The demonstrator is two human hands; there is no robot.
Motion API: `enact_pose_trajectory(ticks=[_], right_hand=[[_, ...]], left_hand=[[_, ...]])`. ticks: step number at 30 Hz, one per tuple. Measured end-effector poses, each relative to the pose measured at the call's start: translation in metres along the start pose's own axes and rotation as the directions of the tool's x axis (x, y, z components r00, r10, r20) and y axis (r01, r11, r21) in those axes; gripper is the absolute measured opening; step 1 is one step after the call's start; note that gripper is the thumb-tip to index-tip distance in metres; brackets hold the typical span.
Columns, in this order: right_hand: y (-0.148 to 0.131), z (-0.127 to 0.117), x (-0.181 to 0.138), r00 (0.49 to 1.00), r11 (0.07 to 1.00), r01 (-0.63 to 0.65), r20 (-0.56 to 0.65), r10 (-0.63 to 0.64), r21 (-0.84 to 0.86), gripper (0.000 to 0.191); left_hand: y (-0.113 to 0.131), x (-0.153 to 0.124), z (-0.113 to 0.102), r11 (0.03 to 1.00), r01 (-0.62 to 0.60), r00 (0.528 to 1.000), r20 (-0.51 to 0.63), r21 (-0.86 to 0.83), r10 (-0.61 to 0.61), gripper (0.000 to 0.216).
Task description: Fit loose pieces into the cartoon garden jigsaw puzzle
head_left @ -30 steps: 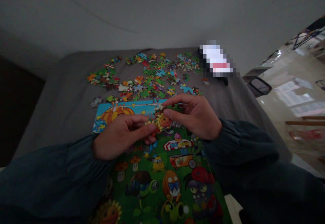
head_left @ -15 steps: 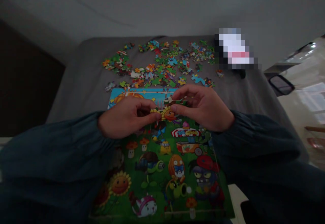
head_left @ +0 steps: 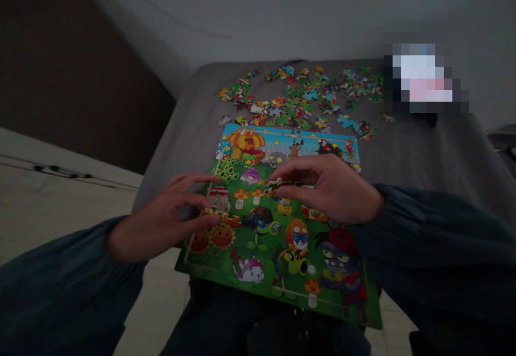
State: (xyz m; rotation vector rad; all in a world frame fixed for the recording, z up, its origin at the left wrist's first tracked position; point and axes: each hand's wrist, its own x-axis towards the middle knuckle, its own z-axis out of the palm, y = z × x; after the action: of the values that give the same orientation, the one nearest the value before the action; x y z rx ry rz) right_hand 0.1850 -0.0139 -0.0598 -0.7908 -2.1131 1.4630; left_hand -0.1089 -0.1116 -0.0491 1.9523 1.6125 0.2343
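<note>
A colourful cartoon picture board (head_left: 282,227) lies partly on my lap and partly on the grey bed (head_left: 423,151). My right hand (head_left: 326,186) hovers over the board's middle and pinches a small puzzle piece (head_left: 276,185) between thumb and fingers. My left hand (head_left: 167,219) is at the board's left edge, with thumb and fingertips holding another small puzzle piece (head_left: 217,217) against the sunflower picture. Both arms wear dark sleeves.
Several loose puzzle pieces (head_left: 298,98) are scattered on the bed beyond the board. A blurred-out white and pink object (head_left: 425,79) lies at the back right. A dark wall panel and pale floor (head_left: 60,194) are to the left.
My hands, which held joined pieces together above the board, have separated, the left moving to the board's left edge. The view has swung left and down, showing more of the board.
</note>
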Motion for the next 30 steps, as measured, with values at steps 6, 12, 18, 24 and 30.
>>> enact_pose_trajectory(ticks=[6,12,18,24,30], right_hand=[[-0.019,0.013,0.015,0.996,0.991,0.062,0.078,-0.052,-0.123,0.014],[-0.024,0.035,0.030,0.981,0.984,0.113,0.173,-0.088,-0.140,0.017],[-0.018,0.042,0.022,0.980,0.994,0.039,0.198,-0.018,-0.100,0.017],[-0.015,0.055,0.021,0.958,0.993,-0.117,0.267,0.107,0.022,0.019],[-0.020,0.071,0.031,0.957,0.982,-0.146,0.233,0.170,-0.117,0.021]], left_hand=[[-0.012,-0.045,0.022,0.981,0.187,0.982,-0.041,0.056,-0.185,0.053],[-0.016,-0.040,0.040,0.981,0.161,0.981,-0.130,0.107,-0.147,0.043],[-0.024,-0.048,0.049,0.961,0.113,0.943,-0.331,0.252,-0.024,0.056],[0.007,-0.080,0.063,0.851,-0.219,0.890,-0.260,0.478,0.375,0.046],[0.003,-0.097,0.088,0.809,-0.238,0.900,-0.191,0.538,0.392,0.051]])
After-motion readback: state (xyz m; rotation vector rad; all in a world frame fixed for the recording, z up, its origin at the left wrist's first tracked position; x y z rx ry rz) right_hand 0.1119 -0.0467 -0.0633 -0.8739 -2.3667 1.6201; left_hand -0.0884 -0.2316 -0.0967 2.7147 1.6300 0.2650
